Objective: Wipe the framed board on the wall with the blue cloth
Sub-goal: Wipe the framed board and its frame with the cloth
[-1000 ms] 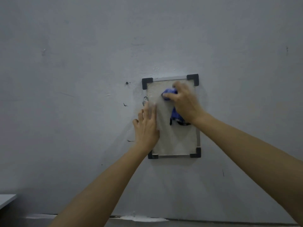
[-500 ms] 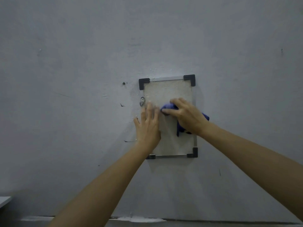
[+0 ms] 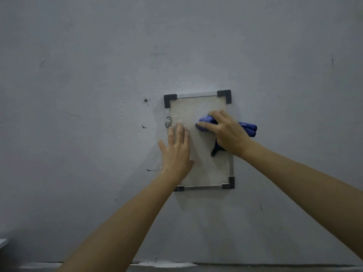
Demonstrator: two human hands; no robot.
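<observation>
A small framed board (image 3: 210,169) hangs on the grey wall; it has a pale speckled face, a thin metal frame and black plastic corners. My right hand (image 3: 225,134) presses a bunched blue cloth (image 3: 247,128) against the board's middle right, with cloth sticking out past the right frame edge and at my fingertips. My left hand (image 3: 177,152) lies flat, fingers spread, on the board's left edge and covers the lower left part of the frame.
A metal hanging tab (image 3: 168,122) sits at the board's left edge, a screw hole (image 3: 145,100) further left. The grey wall (image 3: 98,65) carries scuffs and marks. A white ledge corner (image 3: 3,242) shows at lower left, and the floor joint (image 3: 167,264) runs along the bottom.
My right hand with the cloth moved down from the board's top to its middle and shifted right. My left hand stayed flat on the left edge.
</observation>
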